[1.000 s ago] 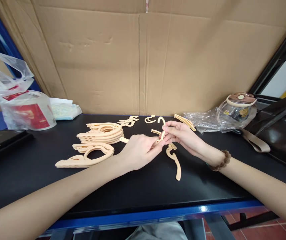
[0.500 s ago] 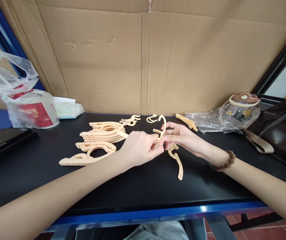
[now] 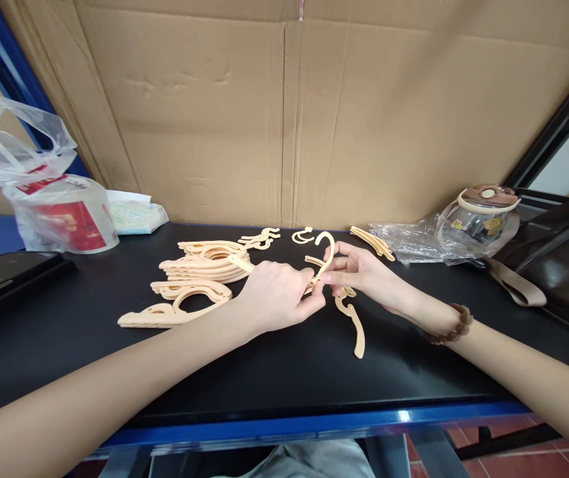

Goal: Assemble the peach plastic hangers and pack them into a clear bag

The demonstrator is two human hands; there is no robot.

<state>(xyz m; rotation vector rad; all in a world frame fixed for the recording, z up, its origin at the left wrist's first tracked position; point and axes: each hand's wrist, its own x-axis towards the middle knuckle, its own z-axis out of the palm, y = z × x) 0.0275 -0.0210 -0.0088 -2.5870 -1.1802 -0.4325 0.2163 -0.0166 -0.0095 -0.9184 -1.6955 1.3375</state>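
Okay, cardboard (image 3: 189, 119) stands behind a black counter (image 3: 264, 378). Dark bag (image 3: 568, 259) far right, plastic bag with a tub (image 3: 72, 216) far left, phone (image 3: 5, 282) in front of that. Stacked hanger parts (image 3: 189, 271) sit on the counter, left of centre. Left hand (image 3: 279, 297) is closed around a pale hanger arm (image 3: 241, 263), one end poking out toward the stack. Right hand (image 3: 364, 273), fingers narrowed, pinches a hook (image 3: 331, 251) by its lower end, against the left fingertips, above the counter, curve up. Loose hanger piece (image 3: 358, 335) lies just below the right hand.
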